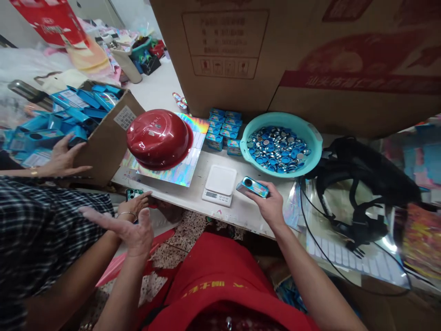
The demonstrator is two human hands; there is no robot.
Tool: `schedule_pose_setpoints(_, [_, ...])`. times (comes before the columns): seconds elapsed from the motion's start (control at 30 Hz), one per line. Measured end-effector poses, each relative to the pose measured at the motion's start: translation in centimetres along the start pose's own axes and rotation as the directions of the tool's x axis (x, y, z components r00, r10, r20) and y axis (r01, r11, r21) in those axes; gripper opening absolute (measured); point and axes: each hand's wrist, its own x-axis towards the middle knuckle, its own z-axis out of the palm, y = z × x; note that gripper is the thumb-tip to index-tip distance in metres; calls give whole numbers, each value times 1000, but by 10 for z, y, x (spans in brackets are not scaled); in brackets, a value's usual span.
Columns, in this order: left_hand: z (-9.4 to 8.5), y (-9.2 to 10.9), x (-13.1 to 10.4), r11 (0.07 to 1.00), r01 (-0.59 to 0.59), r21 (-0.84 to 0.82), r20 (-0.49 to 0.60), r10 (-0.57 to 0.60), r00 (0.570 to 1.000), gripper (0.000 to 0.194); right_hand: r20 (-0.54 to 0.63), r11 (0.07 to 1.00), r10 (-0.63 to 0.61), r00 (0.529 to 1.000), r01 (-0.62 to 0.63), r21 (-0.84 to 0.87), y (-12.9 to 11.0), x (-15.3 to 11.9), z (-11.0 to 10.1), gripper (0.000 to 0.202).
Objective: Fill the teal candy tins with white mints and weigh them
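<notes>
In my right hand (pixel 272 202) is a small blue box (pixel 253 186) with a round dark hole in one face, held over the table edge beside the white digital scale (pixel 219 184). My left hand (pixel 132 232) is raised with its fingers spread and nothing in it, in front of a co-worker's arm. Beyond the box stands a turquoise basin (pixel 283 172) full of small round silver and blue pieces (pixel 275 149). Behind the scale, similar blue boxes (pixel 220 126) are stacked in two columns.
An upturned red basin (pixel 156 138) lies on shiny printed sheets (pixel 182 170). At left, a co-worker's hand (pixel 64 158) touches a carton (pixel 110 142) of blue boxes; their other hand (pixel 138 207) is near a phone. A large carton (pixel 234 87) stands behind; black straps (pixel 361 184) lie right.
</notes>
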Motion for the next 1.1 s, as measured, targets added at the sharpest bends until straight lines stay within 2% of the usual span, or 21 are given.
schedule_pose_setpoints(0.1, [8, -14, -39, 992, -126, 2, 114, 125, 986, 97, 87, 996, -76, 993, 72, 53, 0, 14, 25, 45])
schedule_pose_setpoints(0.17, [16, -30, -78, 980, -193, -47, 282, 199, 939, 85, 145, 991, -119, 982, 109, 76, 0, 24, 47, 43])
schedule_pose_setpoints(0.2, [18, -39, -98, 973, -223, -57, 379, 228, 897, 81, 169, 989, -135, 976, 122, 84, 1, 28, 58, 42])
schedule_pose_setpoints(0.27, [20, -57, -132, 974, -224, -27, 549, 201, 811, 75, 207, 986, -155, 966, 139, 92, 3, 36, 79, 40])
schedule_pose_setpoints(0.33, [17, -76, -156, 983, -185, 9, 655, 134, 743, 71, 236, 986, -161, 958, 146, 79, 7, 42, 96, 38])
schedule_pose_setpoints(0.4, [13, -95, -170, 991, -129, 27, 683, 76, 726, 67, 272, 987, -160, 949, 149, 61, 12, 46, 106, 37])
schedule_pose_setpoints(0.47, [9, -110, -176, 997, -66, 37, 671, 24, 741, 64, 303, 987, -160, 939, 146, 67, 15, 47, 108, 43])
schedule_pose_setpoints(0.57, [7, -123, -175, 997, 50, 63, 662, -79, 745, 62, 261, 987, -131, 956, 102, 124, 19, 42, 97, 60])
schedule_pose_setpoints(0.7, [7, -118, -162, 986, 141, 91, 682, -165, 713, 64, 41, 987, 8, 999, -15, 163, 33, 23, 65, 56])
schedule_pose_setpoints(0.77, [11, -110, -154, 984, 152, 90, 674, -173, 719, 68, -53, 985, 104, 993, -95, 141, 45, 10, 46, 57])
schedule_pose_setpoints(0.83, [18, -103, -145, 982, 165, 95, 640, -187, 745, 73, -109, 979, 183, 977, -171, 110, 57, -4, 28, 60])
schedule_pose_setpoints(0.93, [28, -97, -135, 966, 236, 108, 596, -253, 762, 80, -159, 976, 219, 963, -214, 47, 70, -24, 6, 60])
schedule_pose_setpoints(1.03, [26, -107, -135, 931, 335, 143, 599, -351, 720, 75, -187, 977, 210, 960, -214, -5, 77, -38, -8, 59])
schedule_pose_setpoints(1.1, [11, -122, -143, 895, 398, 202, 580, -437, 688, 71, -193, 977, 208, 959, -215, -17, 79, -45, -12, 58])
